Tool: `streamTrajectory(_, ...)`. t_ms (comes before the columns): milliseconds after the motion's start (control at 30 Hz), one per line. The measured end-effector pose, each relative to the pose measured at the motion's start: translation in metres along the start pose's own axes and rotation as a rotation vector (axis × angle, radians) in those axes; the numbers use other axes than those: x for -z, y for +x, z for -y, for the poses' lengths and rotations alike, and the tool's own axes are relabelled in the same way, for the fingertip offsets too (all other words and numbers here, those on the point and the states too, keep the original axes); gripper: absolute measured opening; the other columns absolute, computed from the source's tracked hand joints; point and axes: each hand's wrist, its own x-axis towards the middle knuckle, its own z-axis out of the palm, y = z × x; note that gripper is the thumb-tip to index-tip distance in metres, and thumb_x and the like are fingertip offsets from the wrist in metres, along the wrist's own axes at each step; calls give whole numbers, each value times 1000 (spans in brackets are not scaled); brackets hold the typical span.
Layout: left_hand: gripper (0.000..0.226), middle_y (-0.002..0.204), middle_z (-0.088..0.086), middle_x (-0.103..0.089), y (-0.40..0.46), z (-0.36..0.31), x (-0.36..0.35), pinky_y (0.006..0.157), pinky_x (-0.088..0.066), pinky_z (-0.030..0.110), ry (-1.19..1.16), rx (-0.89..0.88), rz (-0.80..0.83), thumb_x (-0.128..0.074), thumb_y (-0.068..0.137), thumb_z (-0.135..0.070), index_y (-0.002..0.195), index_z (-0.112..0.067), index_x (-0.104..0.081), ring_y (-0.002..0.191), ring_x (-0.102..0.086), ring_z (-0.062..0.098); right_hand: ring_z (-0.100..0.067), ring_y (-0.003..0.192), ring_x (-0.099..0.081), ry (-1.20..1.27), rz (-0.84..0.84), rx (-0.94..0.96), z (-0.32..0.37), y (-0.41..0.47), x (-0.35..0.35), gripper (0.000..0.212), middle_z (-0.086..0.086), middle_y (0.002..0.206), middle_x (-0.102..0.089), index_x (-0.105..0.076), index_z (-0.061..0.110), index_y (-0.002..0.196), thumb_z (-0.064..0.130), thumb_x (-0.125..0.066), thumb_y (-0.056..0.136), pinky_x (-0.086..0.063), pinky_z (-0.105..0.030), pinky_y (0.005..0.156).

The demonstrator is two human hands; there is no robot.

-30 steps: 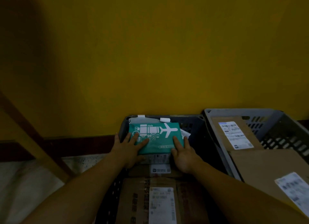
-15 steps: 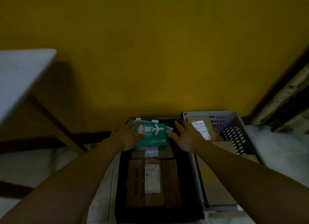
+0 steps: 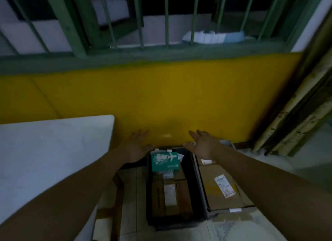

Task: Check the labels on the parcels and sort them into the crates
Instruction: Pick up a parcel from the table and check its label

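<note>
We are holding both hands spread and empty — left hand (image 3: 136,147) at ten o'clock, right hand (image 3: 203,147) at two o'clock of the teal plane-printed parcel (image 3: 165,162), lying label-sorted in the black plastic crate (image 3: 189,170) — likely finished placing.

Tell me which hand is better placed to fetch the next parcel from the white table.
Left, probably. The left hand, open and empty, hangs right beside the white table; the right hand, also open, hovers over the grey crate, farther off.

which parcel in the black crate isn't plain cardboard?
The teal parcel with the white plane print, at the far end of the black crate; the others are brown cardboard.
</note>
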Motion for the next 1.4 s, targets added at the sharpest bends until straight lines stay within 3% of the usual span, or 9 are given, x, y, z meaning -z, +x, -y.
streamTrajectory(200,78,162,2,7,-97,-1,55,120,-4,46,-58,66,-125,-45,93,-57,154,-31,-4,148,11,24,-30,150,1,-64,-47,129,41,-59,43,95,-5,163,9,8,28,155,72,-43,87,-11,-51,120)
streamTrajectory(433,75,163,0,2,-254,63,102,120,-7,46,-37,243,-318,-46,92,-58,153,-34,-11,149,7,23,-26,150,-4,-110,-99,348,151,-108,63,91,0,164,6,4,31,155,70,-45,88,-18,-48,119)
streamTrajectory(733,74,162,4,-4,-447,235,119,119,-11,40,-164,547,-538,-50,93,-53,153,-29,-16,149,-3,24,-23,148,-16,-132,-143,637,382,-141,26,88,-1,163,-10,-9,23,156,65,-49,89,-21,-37,118)
streamTrajectory(967,75,163,4,-3,-590,378,139,119,-13,44,-277,763,-625,-45,93,-57,154,-30,-11,149,-5,24,-23,148,-18,-144,-130,775,586,-177,-34,89,-1,163,-10,-8,25,156,66,-50,88,-23,-38,118)
streamTrajectory(1167,73,163,3,-5,-630,445,156,120,-13,46,-336,786,-663,-46,95,-51,154,-26,-12,149,-5,24,-25,144,-26,-113,-104,835,680,-183,-55,90,-1,162,-17,-13,31,154,69,-53,84,-31,-39,114)
streamTrajectory(1400,73,162,4,-5,-606,523,174,120,-11,46,-317,796,-627,-46,95,-52,154,-26,-11,149,-4,25,-25,142,-30,-84,-46,871,755,-137,-60,82,-4,160,-20,-14,23,155,56,-55,91,-30,-31,110)
